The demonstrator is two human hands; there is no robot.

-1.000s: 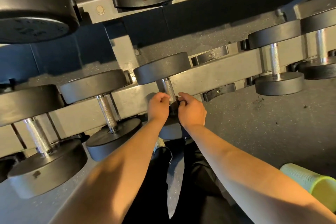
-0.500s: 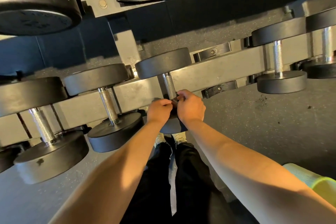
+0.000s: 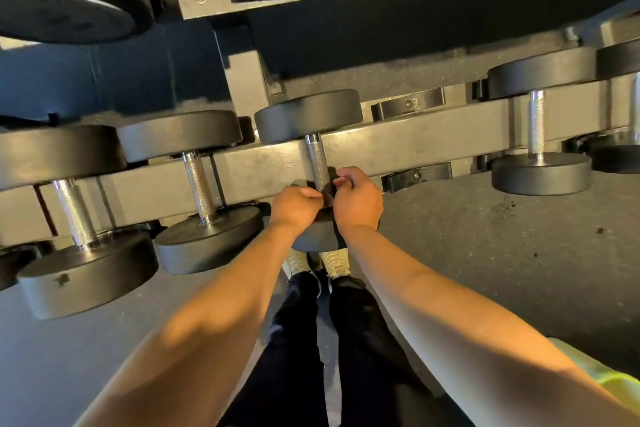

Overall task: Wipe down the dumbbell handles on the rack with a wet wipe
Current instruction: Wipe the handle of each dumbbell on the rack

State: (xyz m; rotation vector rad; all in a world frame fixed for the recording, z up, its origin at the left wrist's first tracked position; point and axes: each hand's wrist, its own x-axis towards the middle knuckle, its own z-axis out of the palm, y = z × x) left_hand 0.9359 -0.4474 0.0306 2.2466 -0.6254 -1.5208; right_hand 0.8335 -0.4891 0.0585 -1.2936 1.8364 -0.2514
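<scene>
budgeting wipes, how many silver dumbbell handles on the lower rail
5: far-left handle, second handle, middle handle where left hand and right hand hold a dark wipe, right handle, edge handle. More may be hidden.

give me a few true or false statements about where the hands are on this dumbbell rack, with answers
1. The left hand and right hand are both at the middle black dumbbell's knurled steel handle. True.
2. They grip next to the far round head. False: they are next to the closer head.
3. A dark wipe is pinched between them at the handle. True.
4. The black rack cradles right of it hold a dumbbell. False: they hold nothing.
</scene>
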